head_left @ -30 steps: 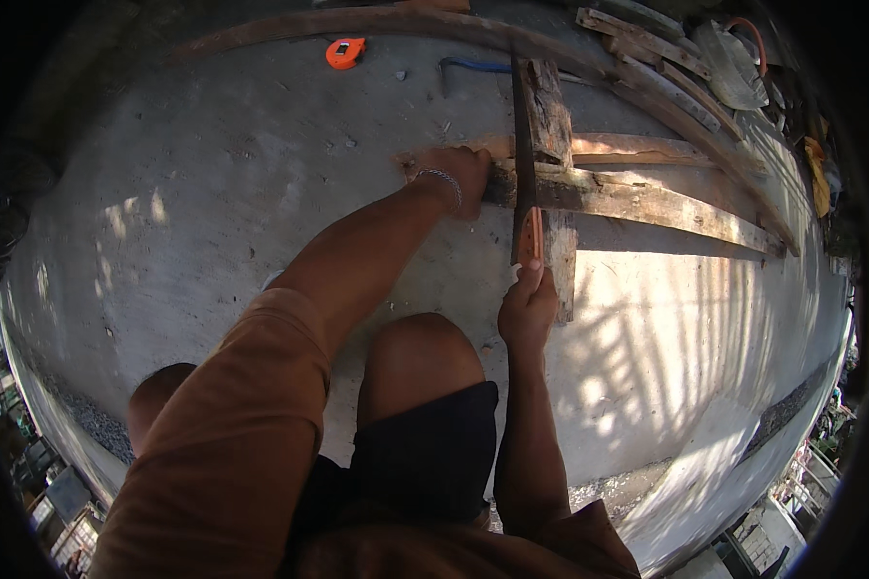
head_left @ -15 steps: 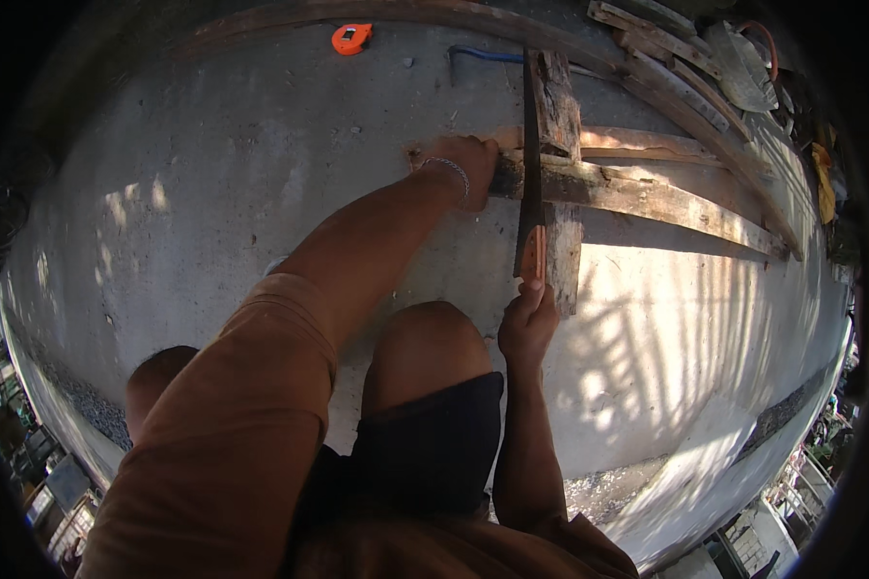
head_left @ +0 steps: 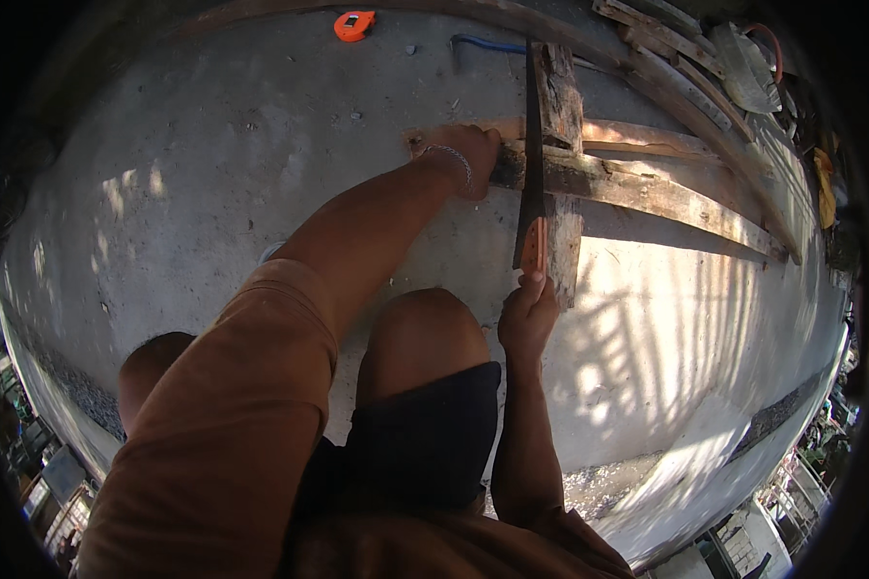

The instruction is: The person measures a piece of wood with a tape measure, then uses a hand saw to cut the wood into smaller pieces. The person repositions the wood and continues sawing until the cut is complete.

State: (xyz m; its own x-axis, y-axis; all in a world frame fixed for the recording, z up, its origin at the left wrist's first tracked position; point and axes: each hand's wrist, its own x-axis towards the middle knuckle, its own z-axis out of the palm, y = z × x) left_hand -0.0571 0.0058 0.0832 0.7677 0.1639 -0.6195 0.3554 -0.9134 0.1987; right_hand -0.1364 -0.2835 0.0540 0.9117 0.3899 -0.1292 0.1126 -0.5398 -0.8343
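My right hand (head_left: pixel 528 317) is closed around the wooden handle of a handsaw (head_left: pixel 534 174). Its long dark blade points away from me and crosses a rough, weathered plank (head_left: pixel 661 189). At the plank's darkened left end, my left hand (head_left: pixel 466 160) grips the wood, just left of the blade. Beneath that plank a thick, worn timber (head_left: pixel 560 101) runs away from me, and the plank lies across it. How deep the blade sits in the wood cannot be made out.
Another board (head_left: pixel 647 141) lies just behind the plank. An orange tape measure (head_left: pixel 354 26) and a blue bar (head_left: pixel 492 43) rest on the concrete floor (head_left: pixel 232 125) farther off. Long timbers (head_left: pixel 743 169) and scrap boards are piled at the far right.
The whole view has shifted slightly, so things appear a little higher. Both hands keep their holds, and the saw stays across the plank with little visible movement.
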